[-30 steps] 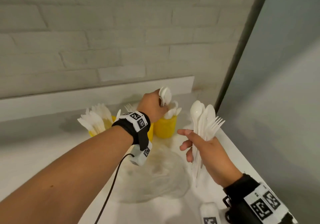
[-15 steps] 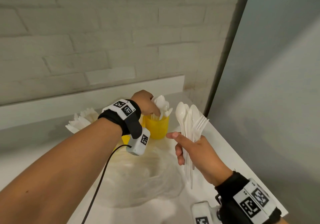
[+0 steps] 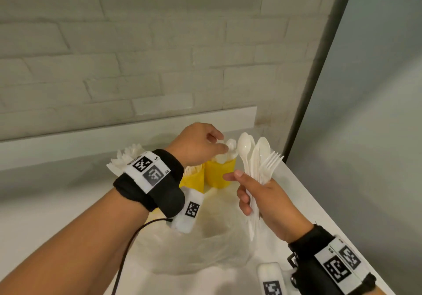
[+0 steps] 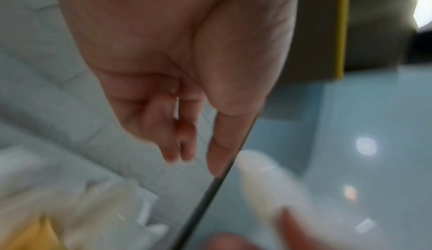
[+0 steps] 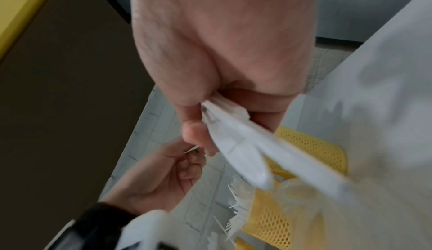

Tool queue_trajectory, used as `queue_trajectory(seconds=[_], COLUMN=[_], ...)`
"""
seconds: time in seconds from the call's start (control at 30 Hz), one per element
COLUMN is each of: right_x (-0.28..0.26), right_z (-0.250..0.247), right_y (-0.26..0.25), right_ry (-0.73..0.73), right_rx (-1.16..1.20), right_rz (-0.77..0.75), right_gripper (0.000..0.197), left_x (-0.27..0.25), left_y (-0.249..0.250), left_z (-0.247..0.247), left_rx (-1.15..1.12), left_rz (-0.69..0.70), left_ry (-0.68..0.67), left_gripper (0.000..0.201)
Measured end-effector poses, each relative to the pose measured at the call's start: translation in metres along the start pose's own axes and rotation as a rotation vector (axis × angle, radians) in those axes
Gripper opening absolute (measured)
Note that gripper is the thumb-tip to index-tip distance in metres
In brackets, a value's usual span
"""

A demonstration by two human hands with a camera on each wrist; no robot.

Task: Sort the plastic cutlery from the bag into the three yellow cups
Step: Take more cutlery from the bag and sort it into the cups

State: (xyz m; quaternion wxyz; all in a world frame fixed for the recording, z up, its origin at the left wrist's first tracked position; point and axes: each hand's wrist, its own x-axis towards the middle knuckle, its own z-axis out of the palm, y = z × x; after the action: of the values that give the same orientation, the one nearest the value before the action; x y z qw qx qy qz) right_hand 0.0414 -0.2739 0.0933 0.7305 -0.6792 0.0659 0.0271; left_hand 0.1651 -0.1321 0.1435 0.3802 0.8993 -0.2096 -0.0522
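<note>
Three yellow cups stand in a row at the back of the white counter [image 3: 296, 180] in the head view, the rightmost, the spoon cup [image 3: 219, 174], already crowded with white bowls, likely so each kind of cutlery has its own place. The left hand [image 3: 198, 144] hangs just over that cup with thumb and fingers curled loosely together near the spoon tops; whether it pinches one cannot be told here. The right hand [image 3: 262, 200] grips a fanned bundle of cutlery [image 3: 255, 157], spoons and a fork, upright by the handles, apparently as a ready stock for the other hand to pick from. The clear bag [image 3: 205, 244] lies slumped on the counter beneath both wrists. In the left wrist view, blurred, the fingers [image 4: 177, 135] hang loosely curled and seem to hold nothing. In the right wrist view the thumb [image 5: 187, 97] and curled fingers clamp the bundle's handles tight, the mesh side of a yellow cup [image 5: 311, 150] and fork tines [image 5: 236, 198] showing beyond.
</note>
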Motion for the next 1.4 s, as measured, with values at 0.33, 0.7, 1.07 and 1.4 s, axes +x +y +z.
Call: queue_trajectory(seconds=[0.33, 0.7, 1.07, 1.4], right_x=[-0.006, -0.004, -0.004, -0.001], right_z=[0.017, 0.015, 0.016, 0.008], right_y=[0.001, 0.008, 0.006, 0.013], right_ry=[-0.322, -0.225, -0.17, -0.114], right_rx=[0.024, -0.015, -0.169, -0.212], right_rz=[0.013, 0.058, 0.041, 0.057], right_gripper=[0.036, 0.05, 0.046, 0.048], left_x=[-0.05, -0.051, -0.046, -0.026], left_y=[-0.017, -0.026, -0.022, -0.015], left_z=[0.014, 0.008, 0.021, 0.009], left_rx=[-0.67, -0.82, -0.74, -0.824], left_rz=[-0.107, -0.103, -0.041, -0.052], left_ry=[-0.531, -0.429, -0.221, -0.119], left_gripper=[0.014, 0.008, 0.031, 0.013])
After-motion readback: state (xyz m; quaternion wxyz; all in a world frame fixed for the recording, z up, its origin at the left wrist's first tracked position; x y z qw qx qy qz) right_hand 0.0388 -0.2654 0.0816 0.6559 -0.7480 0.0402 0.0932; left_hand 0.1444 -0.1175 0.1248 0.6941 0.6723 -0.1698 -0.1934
